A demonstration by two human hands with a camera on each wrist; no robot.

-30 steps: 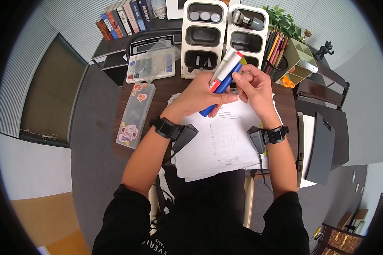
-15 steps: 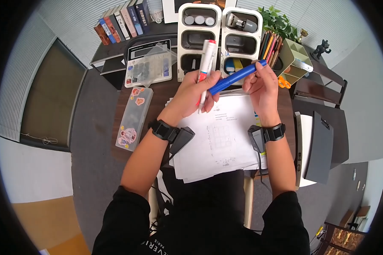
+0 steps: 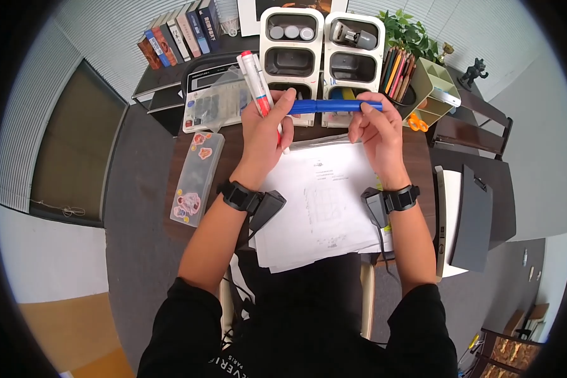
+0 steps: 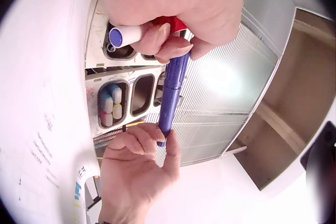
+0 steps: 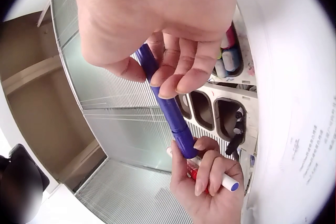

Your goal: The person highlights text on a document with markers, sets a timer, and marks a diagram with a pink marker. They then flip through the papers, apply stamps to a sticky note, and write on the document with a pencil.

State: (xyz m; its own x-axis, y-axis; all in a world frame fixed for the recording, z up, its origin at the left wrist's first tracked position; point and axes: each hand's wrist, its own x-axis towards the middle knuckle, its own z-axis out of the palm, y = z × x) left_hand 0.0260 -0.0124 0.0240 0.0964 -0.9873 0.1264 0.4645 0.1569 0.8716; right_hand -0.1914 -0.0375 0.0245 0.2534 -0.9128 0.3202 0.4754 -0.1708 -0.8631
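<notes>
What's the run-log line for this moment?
left hand: grips red-and-white markers, blue cylindrical marker | right hand: pinches blue marker's other end | papers: below

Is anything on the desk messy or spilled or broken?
I see nothing spilled or broken. The clear plastic piece lies crooked across the calculator, and the papers are stacked with uneven edges, so those look untidy.

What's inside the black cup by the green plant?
Colored pencils stand in the black cup, poking up beside the plant. Their bottom ends, and anything else deep inside, can't be seen because the cup hides them.
</notes>
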